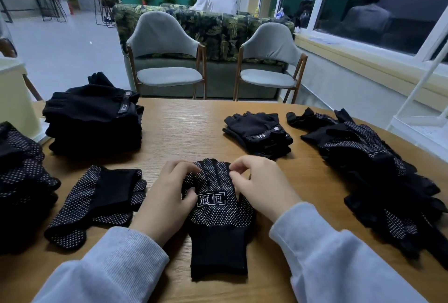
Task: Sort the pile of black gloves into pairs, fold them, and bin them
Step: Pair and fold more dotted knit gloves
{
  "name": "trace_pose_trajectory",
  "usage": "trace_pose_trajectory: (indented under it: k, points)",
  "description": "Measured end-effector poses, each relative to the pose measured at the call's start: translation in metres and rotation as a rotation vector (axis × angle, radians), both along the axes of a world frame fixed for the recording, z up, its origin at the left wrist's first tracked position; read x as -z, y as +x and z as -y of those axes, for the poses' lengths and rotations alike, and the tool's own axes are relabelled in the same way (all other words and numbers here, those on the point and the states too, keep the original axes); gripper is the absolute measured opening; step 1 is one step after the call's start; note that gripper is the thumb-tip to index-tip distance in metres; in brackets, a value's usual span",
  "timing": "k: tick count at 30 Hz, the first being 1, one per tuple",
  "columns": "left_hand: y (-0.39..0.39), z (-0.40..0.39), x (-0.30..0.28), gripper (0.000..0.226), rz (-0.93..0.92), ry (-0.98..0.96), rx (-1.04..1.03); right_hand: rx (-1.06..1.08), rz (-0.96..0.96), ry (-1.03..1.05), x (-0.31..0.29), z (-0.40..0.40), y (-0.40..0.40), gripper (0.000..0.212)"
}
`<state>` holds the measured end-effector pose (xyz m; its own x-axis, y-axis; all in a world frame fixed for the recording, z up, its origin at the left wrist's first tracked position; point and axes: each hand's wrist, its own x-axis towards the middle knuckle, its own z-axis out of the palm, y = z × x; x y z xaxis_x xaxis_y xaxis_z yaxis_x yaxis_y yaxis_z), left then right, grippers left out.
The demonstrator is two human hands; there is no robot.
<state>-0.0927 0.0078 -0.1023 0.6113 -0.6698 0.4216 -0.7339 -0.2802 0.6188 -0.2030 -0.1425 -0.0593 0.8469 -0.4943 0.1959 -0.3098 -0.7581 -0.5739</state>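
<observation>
Lying flat on the wooden table (pixel 189 130), our dotted glove (pixel 219 208) shows a white boxed label reading "冠恒". Its long axis runs away from us, cuff nearest, fingers pointing toward the chairs. Our left hand (pixel 167 196) pinches its left edge between thumb and curled fingers; our right hand (pixel 259 184) seems to pinch its fingertips. Strap labels on the tall stack (pixel 94 121) and small stack (pixel 259 133) read "5.11".
</observation>
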Motion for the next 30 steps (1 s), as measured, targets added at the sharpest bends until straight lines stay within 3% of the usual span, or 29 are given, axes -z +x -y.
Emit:
trace_pose_trajectory:
  k: [5, 11, 15, 20, 28, 30]
  points:
    - [0.000, 0.000, 0.000, 0.030, -0.001, 0.028, 0.015, 0.062, -0.074, 0.055, 0.009, 0.003, 0.030, 0.021]
    - [-0.001, 0.002, 0.001, 0.021, -0.030, 0.064, -0.033, 0.141, 0.058, 0.004, 0.019, 0.002, 0.031, 0.008]
    - [-0.003, 0.002, -0.002, 0.028, -0.035, 0.094, -0.035, 0.157, 0.060, -0.057, 0.021, 0.005, 0.030, 0.010]
    - [-0.006, 0.006, -0.007, 0.046, -0.005, 0.232, -0.046, 0.042, 0.104, -0.210, 0.023, 0.002, 0.031, 0.015]
    - [-0.007, 0.007, -0.004, 0.046, 0.025, 0.462, -0.097, -0.111, -0.064, -0.236, 0.026, -0.005, 0.032, 0.033]
    - [-0.008, 0.007, -0.004, 0.059, 0.028, 0.482, -0.106, -0.110, -0.062, -0.260, 0.027, -0.006, 0.031, 0.034]
